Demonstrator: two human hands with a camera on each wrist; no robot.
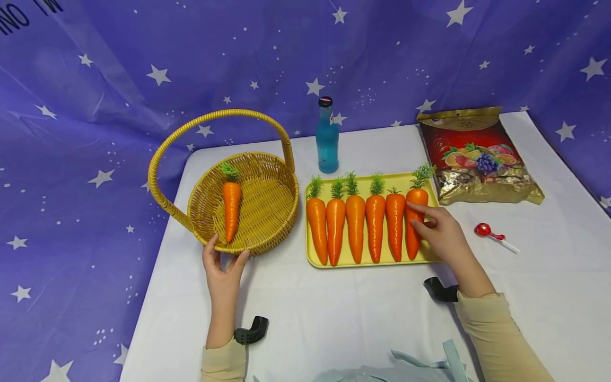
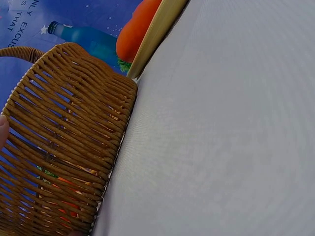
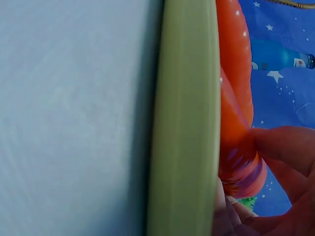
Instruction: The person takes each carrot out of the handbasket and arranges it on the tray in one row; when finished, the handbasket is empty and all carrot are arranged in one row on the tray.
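My left hand holds the near rim of a round wicker basket, its thumb and fingers spread along the edge. One toy carrot with a green top lies inside the basket. In the left wrist view the woven wall fills the left side, with only fingertips showing. On a yellow tray, several more carrots lie side by side, tops away from me. My right hand grips the rightmost carrot between thumb and fingers. The right wrist view shows the thumb against that carrot, close over the tray's edge.
A blue glass bottle stands upright behind the tray. At the back right lies a red and gold candy bag; nearer is a red lollipop on the white tablecloth. The basket's tall handle arches above its left and back.
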